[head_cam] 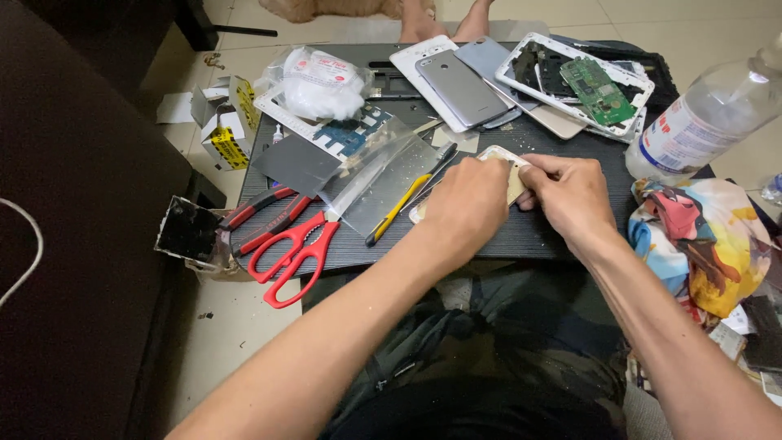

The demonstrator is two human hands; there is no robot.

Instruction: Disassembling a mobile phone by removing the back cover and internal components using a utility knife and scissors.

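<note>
Two hands meet over a pale phone shell lying near the front edge of the dark surface. The left hand is curled down on it, likely to keep it from sliding. The right hand pinches its edge with bent fingers. Red scissors lie close by, easy to grab.

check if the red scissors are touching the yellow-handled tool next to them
Apart. The head view shows bare dark table between the red scissors and the yellow-handled tool.
</note>
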